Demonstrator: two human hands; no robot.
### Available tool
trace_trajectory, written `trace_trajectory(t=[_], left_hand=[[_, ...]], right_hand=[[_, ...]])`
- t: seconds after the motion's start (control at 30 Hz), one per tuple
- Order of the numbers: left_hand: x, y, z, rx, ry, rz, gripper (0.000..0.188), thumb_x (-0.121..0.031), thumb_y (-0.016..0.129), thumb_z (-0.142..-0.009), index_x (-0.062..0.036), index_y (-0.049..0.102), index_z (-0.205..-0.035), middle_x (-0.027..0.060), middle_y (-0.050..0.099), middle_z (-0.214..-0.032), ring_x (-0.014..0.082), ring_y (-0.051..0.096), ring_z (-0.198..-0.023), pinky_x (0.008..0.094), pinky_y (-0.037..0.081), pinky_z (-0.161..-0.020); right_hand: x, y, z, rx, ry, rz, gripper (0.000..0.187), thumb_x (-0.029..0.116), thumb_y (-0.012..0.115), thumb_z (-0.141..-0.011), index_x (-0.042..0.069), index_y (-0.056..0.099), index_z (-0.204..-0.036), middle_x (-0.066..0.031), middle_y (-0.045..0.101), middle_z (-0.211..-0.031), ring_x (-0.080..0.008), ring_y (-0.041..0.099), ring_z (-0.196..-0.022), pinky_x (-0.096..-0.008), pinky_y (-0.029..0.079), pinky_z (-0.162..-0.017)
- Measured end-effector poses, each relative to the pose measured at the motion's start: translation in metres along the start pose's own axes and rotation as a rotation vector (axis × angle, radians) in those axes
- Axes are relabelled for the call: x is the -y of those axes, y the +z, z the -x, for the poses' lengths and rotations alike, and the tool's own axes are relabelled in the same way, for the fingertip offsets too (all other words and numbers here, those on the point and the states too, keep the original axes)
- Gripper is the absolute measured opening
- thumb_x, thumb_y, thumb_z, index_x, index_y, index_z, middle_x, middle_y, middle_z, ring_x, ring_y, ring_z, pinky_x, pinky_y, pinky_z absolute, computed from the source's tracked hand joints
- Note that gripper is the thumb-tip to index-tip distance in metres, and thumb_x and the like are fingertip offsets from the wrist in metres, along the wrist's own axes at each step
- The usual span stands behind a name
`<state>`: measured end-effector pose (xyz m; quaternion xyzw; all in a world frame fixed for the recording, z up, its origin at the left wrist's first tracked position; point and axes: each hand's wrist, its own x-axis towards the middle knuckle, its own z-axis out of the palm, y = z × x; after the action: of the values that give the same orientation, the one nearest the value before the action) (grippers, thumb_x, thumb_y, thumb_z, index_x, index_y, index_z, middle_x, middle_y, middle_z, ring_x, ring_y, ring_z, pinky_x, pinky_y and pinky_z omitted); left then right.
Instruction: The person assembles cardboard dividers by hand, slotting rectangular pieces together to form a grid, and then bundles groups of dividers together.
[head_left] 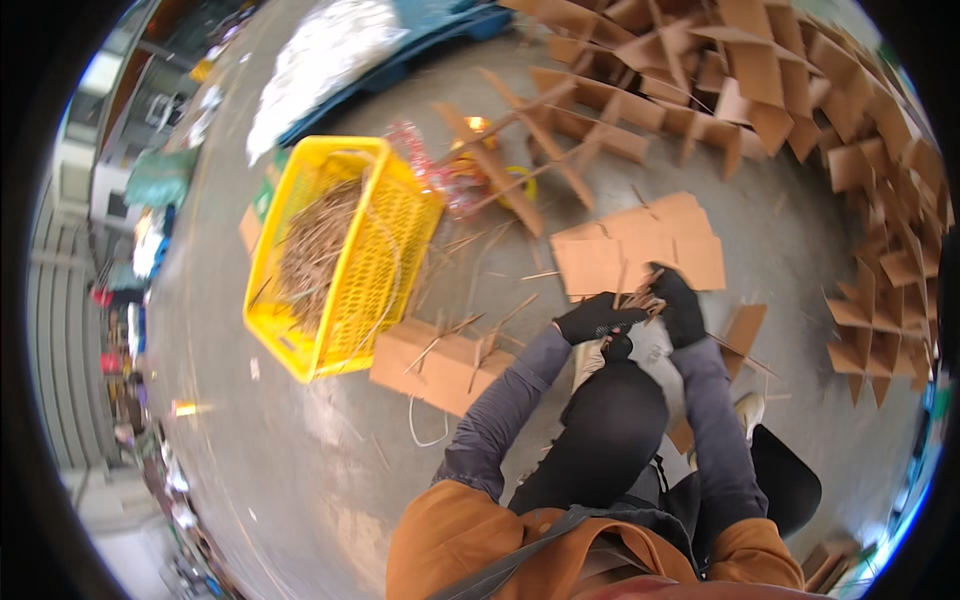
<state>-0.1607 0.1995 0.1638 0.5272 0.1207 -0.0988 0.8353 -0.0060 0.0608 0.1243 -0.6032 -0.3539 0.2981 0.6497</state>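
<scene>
Both hands wear black gloves and meet in front of my knees. Between them is a small bunch of thin brown cardboard strips (643, 299). My left hand (603, 318) is closed on the strips from one side, and my right hand (681, 306) curls round them from the other. Just beyond the hands lies a fanned stack of flat slotted cardboard sheets (640, 244) on the floor. To the left, another slotted cardboard piece (440, 366) has loose strips lying across it.
A yellow plastic crate (395, 270) full of brown strips stands at left. Assembled cardboard dividers (760, 75) pile up at the far side and right. A blue pallet (440, 35) carries white wrapped material (325, 65). A tape roll (520, 187) sits beyond the crate.
</scene>
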Motion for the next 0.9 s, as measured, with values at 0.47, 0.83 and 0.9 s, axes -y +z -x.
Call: trace_trajectory(t=[0.47,0.83,0.9], left_hand=[[-0.004,-0.250,0.248,-1.189,0.354,-1.942,0.070,-0.051,0.052,-0.081,0.0043,0.046,-0.123,0.0236,0.046,-0.120,0.0401,0.047,-0.103,0.0509,0.040,-0.084],[0.060,-0.158,0.072,-0.808,0.187,-1.933,0.059,-0.046,0.057,-0.080,-0.0006,0.051,-0.118,0.0266,0.043,-0.128,0.0425,0.039,-0.117,0.0509,0.033,-0.097],[0.108,-0.132,0.030,-0.649,0.170,-1.741,0.053,-0.041,0.059,-0.081,-0.0019,0.054,-0.115,0.0263,0.044,-0.127,0.0413,0.038,-0.119,0.0489,0.033,-0.098]], right_hand=[[0.189,-0.285,0.407,-1.483,0.188,1.230,0.023,0.025,0.059,-0.085,0.005,0.060,-0.098,-0.0154,0.062,-0.092,-0.0297,0.061,-0.086,-0.0353,0.047,-0.077],[-0.020,-0.208,0.836,-1.809,2.064,1.068,0.085,0.078,0.066,-0.040,0.013,0.059,-0.094,-0.0072,0.057,-0.092,-0.0243,0.057,-0.085,-0.0433,0.048,-0.064],[0.064,-0.273,0.925,-1.644,2.380,1.533,0.083,0.080,0.057,-0.055,0.012,0.061,-0.102,-0.0116,0.063,-0.094,-0.0264,0.059,-0.089,-0.0478,0.046,-0.070]])
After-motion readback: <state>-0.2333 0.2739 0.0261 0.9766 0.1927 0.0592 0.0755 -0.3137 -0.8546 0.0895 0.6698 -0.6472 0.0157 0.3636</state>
